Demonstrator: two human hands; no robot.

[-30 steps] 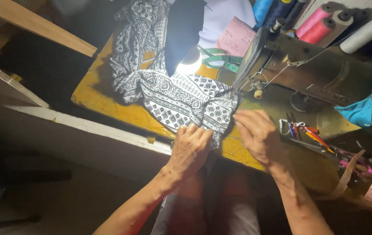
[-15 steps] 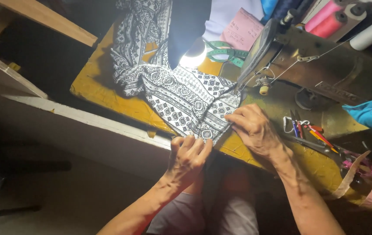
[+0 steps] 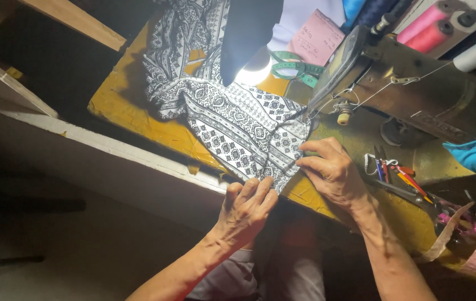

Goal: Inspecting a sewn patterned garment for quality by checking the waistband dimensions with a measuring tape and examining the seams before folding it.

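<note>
Black/white patterned fabric (image 3: 238, 120) lies bunched on yellow table (image 3: 137, 120), one edge under sewing machine (image 3: 416, 89) needle area. Left hand (image 3: 247, 209) at near table edge, fingers curled, pinching fabric hem. Right hand (image 3: 330, 170) just beside it, fingertips pressing/gripping fabric edge nr machine. Scissors (image 3: 411, 192) to the right.

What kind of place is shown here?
Probably a small tailoring workshop: a sewing machine on a yellow table, thread spools, a green measuring tape, and both hands on patterned fabric.

You see black-and-white patterned fabric (image 3: 238, 122) on a yellow desk (image 3: 132, 120), pink thread spools (image 3: 430, 28), a green measuring tape (image 3: 294, 66).
</note>
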